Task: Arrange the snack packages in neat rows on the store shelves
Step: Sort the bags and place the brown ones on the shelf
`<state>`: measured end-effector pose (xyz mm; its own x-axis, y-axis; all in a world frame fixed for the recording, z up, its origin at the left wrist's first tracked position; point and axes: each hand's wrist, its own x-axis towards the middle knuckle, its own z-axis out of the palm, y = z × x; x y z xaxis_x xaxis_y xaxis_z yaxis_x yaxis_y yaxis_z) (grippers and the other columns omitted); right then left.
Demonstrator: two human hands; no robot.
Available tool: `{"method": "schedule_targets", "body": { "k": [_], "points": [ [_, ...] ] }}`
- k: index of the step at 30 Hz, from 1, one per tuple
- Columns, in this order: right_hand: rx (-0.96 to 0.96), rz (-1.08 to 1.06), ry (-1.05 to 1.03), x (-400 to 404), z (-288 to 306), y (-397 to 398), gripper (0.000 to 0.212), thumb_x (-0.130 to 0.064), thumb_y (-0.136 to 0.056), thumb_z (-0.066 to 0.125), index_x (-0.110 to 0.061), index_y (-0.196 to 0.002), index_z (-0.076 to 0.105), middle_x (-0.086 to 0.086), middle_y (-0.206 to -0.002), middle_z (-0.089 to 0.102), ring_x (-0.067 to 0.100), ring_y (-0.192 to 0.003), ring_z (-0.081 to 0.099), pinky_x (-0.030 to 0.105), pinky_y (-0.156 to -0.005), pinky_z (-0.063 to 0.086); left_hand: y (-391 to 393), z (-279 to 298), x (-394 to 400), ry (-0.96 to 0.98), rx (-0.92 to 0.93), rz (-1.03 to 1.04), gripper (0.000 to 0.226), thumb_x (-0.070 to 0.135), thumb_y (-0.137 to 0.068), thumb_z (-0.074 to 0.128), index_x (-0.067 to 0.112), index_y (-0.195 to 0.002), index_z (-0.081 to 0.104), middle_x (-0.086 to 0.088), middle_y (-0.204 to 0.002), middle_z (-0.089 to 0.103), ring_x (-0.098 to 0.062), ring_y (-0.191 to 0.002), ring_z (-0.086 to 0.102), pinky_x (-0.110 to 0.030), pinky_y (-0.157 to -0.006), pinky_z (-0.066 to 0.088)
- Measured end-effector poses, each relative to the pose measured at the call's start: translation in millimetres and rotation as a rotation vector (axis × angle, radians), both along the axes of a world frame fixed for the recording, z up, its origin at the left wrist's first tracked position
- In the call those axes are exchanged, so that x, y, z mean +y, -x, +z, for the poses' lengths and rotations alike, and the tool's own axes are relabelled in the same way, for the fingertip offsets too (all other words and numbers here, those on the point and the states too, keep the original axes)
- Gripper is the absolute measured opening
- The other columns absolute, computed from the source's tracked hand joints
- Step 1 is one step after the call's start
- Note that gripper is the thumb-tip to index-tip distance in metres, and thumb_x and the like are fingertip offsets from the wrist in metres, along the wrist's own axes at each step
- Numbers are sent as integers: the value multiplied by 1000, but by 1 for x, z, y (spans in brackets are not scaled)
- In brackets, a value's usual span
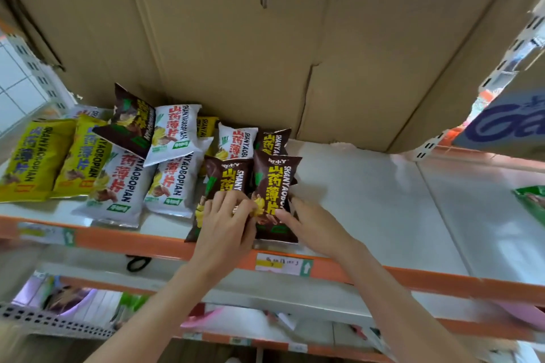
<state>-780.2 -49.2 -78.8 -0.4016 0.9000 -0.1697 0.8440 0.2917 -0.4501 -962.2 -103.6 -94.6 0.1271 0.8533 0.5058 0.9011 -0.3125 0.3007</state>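
Observation:
Two brown snack bags lie side by side at the front of the white shelf (368, 200). My left hand (225, 224) lies on the left brown bag (224, 177), its fingers curled onto the bag's lower part. My right hand (309, 224) touches the right edge of the right brown bag (274, 186) with extended fingers. To the left lie white bags (118, 186) and yellow bags (32, 159), with another brown bag (129, 121) and a white bag (174, 132) tilted on top of them. More bags (236, 141) sit behind the two front ones.
A cardboard sheet (265, 53) forms the back wall. The shelf's orange front rail (413, 277) carries a price tag (283, 265). A green package (530, 203) peeks in at the right edge. A lower shelf (88, 303) holds other goods.

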Motion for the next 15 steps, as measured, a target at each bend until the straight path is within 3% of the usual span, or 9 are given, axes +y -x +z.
{"method": "schedule_targets", "body": {
  "k": [4,6,12,15],
  "points": [
    [-74,126,-62,-26,-1,-52,38,-32,-98,39,-13,-130,48,6,-126,49,20,-116,45,27,-95,35,-45,0,-4,42,45,-126,15,22,-82,49,14,-90,58,-2,-94,53,-24,-88,47,-35,-77,39],
    [-147,149,-145,-39,-3,-84,38,-26,-98,38,-15,-133,44,4,-130,45,18,-117,42,28,-99,36,-72,-2,-7,74,83,-147,17,24,-79,49,15,-88,59,-2,-93,54,-24,-89,46,-32,-76,35],
    [-284,15,-258,-86,0,-183,38,-19,-95,40,-15,-132,44,4,-128,46,25,-114,46,36,-91,39,-164,-5,-13,157,179,-248,26,34,-73,43,24,-84,65,3,-89,59,-16,-88,47,-30,-76,35],
    [-334,-84,-253,-111,1,-234,37,-22,-93,42,-17,-130,44,2,-131,44,25,-116,45,39,-91,39,-215,-4,-17,164,211,-323,27,36,-74,42,25,-84,64,5,-87,58,-15,-85,49,-31,-71,46]
  ]
}}
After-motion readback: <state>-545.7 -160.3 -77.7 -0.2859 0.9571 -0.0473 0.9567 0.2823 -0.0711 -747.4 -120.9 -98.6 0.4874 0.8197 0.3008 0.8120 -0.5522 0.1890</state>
